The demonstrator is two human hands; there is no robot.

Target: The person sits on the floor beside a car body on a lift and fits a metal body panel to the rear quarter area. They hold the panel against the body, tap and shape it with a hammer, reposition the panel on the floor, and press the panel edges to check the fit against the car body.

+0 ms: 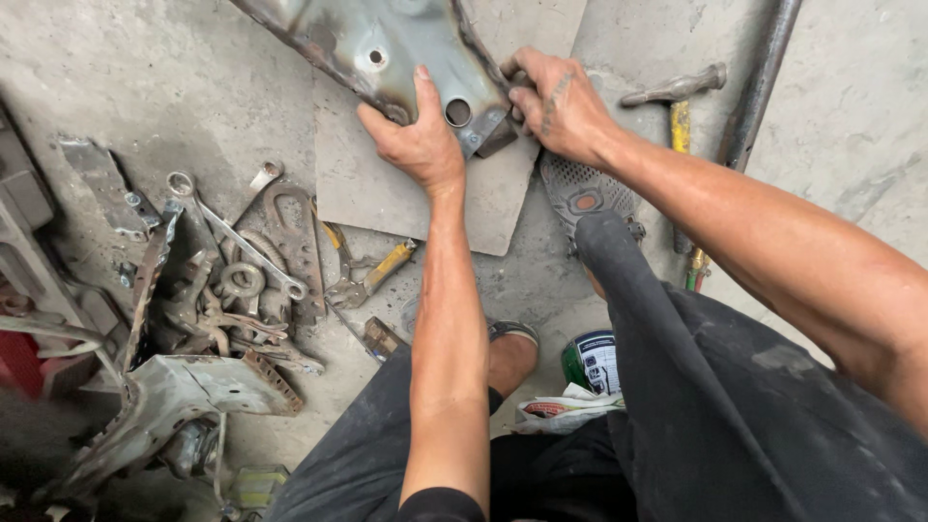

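A rusty grey metal bracket (387,43) with round holes lies at the top of the view, over a flat cardboard-coloured sheet (387,188) on the concrete floor. My left hand (416,135) presses down on the bracket's near edge, fingers beside one hole. My right hand (556,101) grips the bracket's right end, fingers curled around its edge. My dark trousers and a sandalled foot (510,348) fill the bottom of the view.
A pile of spanners and scrap metal (242,280) lies at the left, with yellow-handled pliers (372,275). A hammer (677,97) and a long steel bar (759,87) lie at the upper right. A green can (590,360) stands by my leg.
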